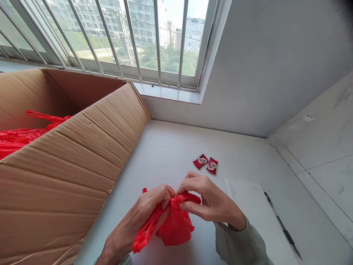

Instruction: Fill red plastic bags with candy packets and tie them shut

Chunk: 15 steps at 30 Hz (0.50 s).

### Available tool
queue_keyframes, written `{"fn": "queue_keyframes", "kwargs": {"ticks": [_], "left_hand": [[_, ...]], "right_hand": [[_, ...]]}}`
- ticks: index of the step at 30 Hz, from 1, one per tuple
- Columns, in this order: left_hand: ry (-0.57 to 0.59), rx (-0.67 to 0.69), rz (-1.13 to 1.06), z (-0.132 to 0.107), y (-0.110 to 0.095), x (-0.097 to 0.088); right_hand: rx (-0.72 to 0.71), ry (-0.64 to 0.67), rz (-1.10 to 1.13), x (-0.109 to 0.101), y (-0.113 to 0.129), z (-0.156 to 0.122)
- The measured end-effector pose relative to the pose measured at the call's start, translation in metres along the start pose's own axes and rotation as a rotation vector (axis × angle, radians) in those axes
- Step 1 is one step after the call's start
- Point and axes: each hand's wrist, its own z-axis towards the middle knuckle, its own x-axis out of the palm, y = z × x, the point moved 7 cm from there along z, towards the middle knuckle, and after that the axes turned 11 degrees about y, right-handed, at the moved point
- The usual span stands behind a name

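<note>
A red plastic bag (176,228) hangs gathered between my two hands, low over the white table (129,206). My left hand (151,206) is closed on the bag's bunched top, and a red strip trails down past its palm. From the other side my right hand (204,198) pinches a twisted red handle near the same gathered spot. Whatever the bag may contain is hidden. Just beyond my right hand lie two small dark red packets, the left packet (200,161) and the right packet (212,165), both printed with white lettering patches.
On the left stands a large open cardboard box (110,129) with red plastic bags (24,136) inside. At the right lie a white sheet or board (256,209) and a black pen (288,235). A barred window (138,40) is behind, with walls at the back and right.
</note>
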Motion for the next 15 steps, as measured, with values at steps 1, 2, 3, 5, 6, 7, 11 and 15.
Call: {"fn": "queue_keyframes", "kwargs": {"ticks": [1,2,3,5,6,7,11,15], "left_hand": [[0.046,0.003,-0.022,0.0,-0.003,0.003],[0.075,0.005,-0.05,0.001,-0.005,0.005],[0.072,0.013,-0.073,0.001,-0.007,0.005],[-0.029,0.072,-0.046,0.0,-0.011,-0.003],[-0.088,0.104,0.024,-0.001,-0.012,-0.007],[-0.142,0.14,0.131,-0.003,-0.013,-0.012],[-0.259,0.199,0.592,-0.02,-0.012,-0.027],[-0.256,0.115,0.67,-0.039,0.002,-0.039]], "right_hand": [[0.006,0.06,0.016,0.001,-0.002,-0.001],[0.008,0.109,0.028,0.001,-0.004,-0.003],[0.012,0.142,0.035,0.001,-0.005,-0.004],[0.032,0.179,0.028,0.001,-0.008,-0.007],[0.049,0.2,0.014,0.0,-0.009,-0.009],[0.072,0.22,0.0,-0.001,-0.011,-0.012],[0.211,0.269,-0.009,-0.014,-0.034,-0.031],[0.317,0.259,0.066,-0.028,-0.067,-0.048]]}}
